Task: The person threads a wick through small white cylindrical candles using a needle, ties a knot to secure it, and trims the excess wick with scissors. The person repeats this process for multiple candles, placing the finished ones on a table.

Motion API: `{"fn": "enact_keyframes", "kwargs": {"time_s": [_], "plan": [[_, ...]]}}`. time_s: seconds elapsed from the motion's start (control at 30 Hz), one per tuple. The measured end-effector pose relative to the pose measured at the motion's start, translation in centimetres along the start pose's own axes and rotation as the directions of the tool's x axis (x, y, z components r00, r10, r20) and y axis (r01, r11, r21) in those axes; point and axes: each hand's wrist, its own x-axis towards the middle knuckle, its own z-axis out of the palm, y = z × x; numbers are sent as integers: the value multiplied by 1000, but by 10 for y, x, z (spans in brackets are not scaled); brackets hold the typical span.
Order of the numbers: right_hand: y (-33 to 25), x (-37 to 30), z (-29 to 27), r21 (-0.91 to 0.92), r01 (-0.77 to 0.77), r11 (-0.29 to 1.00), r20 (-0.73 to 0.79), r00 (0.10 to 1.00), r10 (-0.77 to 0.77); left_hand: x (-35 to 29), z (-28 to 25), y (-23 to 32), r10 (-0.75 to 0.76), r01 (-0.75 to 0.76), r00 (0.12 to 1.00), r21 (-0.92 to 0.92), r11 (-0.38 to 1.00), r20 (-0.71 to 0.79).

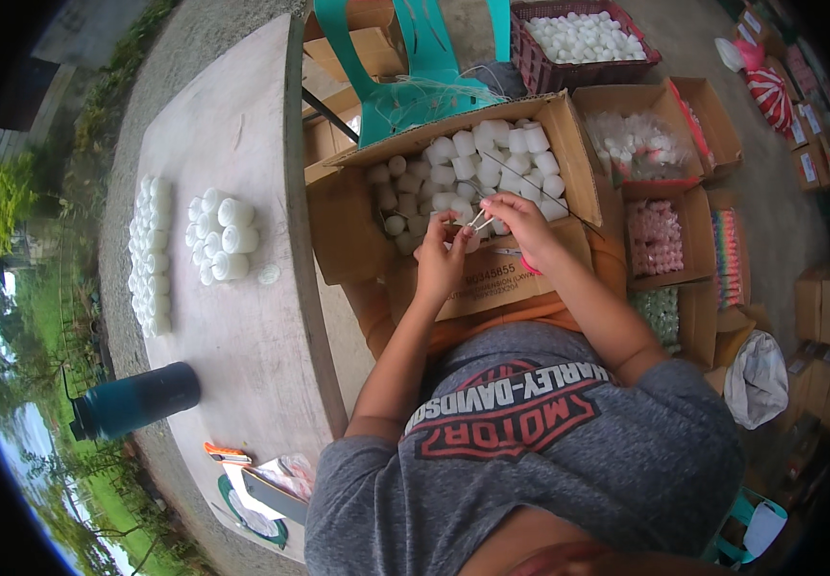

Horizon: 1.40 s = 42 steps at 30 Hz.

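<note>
My left hand [442, 252] and my right hand [520, 223] meet over the near side of an open cardboard box [346, 240]. The fingers of both are pinched around a thin pale strand [478, 221], which looks doubled. Just under the fingertips shows a small whitish piece, partly hidden by them. Many small white cylinders [463, 144] with rounded ends fill the box. Thin dark rods or wires lie across them. Beneath my right hand, scissors [530, 265] with red handles rest on the box's front flap.
On the long pale table [242, 346] at left stand grouped white cylinders [232, 240], a dark teal bottle [136, 401] and an orange-handled cutter [227, 453]. A green plastic chair [424, 58] and a crate [583, 67] stand beyond. Boxes with pink pieces [655, 235] flank my right.
</note>
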Motion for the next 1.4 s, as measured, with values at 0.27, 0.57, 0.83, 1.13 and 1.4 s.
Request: {"fn": "enact_keyframes", "kwargs": {"time_s": [0.27,0.57,0.83,1.13,1.4], "plan": [[-22,7,-13,329,-219,919,95,976,198,0,7,-2,355,-332,935,334,882,-10],[-43,8,-23,402,-136,906,106,989,102,1,9,-4,414,-375,910,470,799,21],[-58,-1,-20,304,-31,952,222,974,-40,19,4,-26,233,-250,959,96,963,160],[-76,-33,-19,-212,340,916,194,933,-302,88,2,-34,124,-134,991,229,964,57],[-61,-49,-17,-6,182,983,116,977,-180,137,62,-32,26,53,993,637,769,-114]]}}
